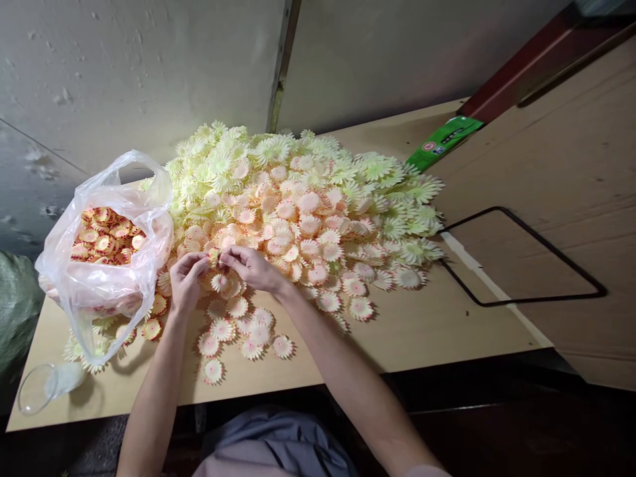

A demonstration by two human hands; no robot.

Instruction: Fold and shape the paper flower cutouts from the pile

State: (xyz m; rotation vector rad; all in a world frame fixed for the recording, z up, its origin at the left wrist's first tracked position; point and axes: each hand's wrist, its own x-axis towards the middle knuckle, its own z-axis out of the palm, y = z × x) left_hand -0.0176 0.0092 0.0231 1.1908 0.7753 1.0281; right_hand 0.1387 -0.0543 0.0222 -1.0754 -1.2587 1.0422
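Between my two hands, a small yellowish artificial flower piece (213,256) is pinched at its edges. My left hand (187,281) closes its thumb and fingers on the left side of it. From the other side, my right hand (254,269) grips it with bent fingers; the fingertips partly hide it. Beneath and beyond both hands spreads a big heap of loose flower layers, pale pink ones (308,225) in the middle and pale green ones (271,149) behind. Several pink-edged flower layers (213,371) lie loose in front of my hands.
Left of my hands stands an open plastic bag (59,265) with red-edged flower pieces (106,235) inside. A clear glass (50,387) lies on its side at the table's (397,331) front left corner. A black wire frame (546,245) and a green package (442,142) are at the right.
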